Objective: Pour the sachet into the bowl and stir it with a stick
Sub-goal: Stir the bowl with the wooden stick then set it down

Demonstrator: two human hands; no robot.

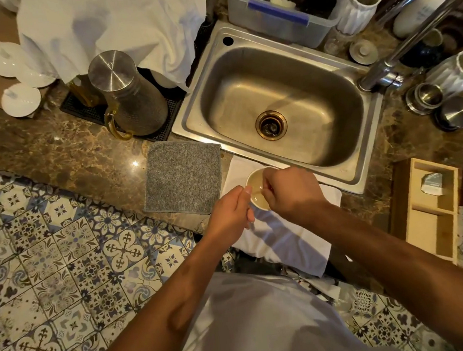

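Item: left hand point(229, 211), fingers curled round the near-left wall of the bowl point(257, 188), thumb at the rim, steadying it. Item: right hand point(288, 191), fingers pinched over the bowl's right half; whatever slim thing it holds, presumably the stick, is too small to make out, so its long axis and heading cannot be told. Item: bowl, small, white, upright, mouth up, between the two hands, holding pale liquid; it sits on a white cloth point(284, 238). Step judged in hand: stirring. To do it well, keep the left grip firm, circle gently within the rim, avoid slopping. No sachet is visible at the hands. Left of the left hand: grey dishcloth point(182, 177). Beyond both hands: steel sink point(277, 105). Right of the right hand: wooden box point(426, 213).
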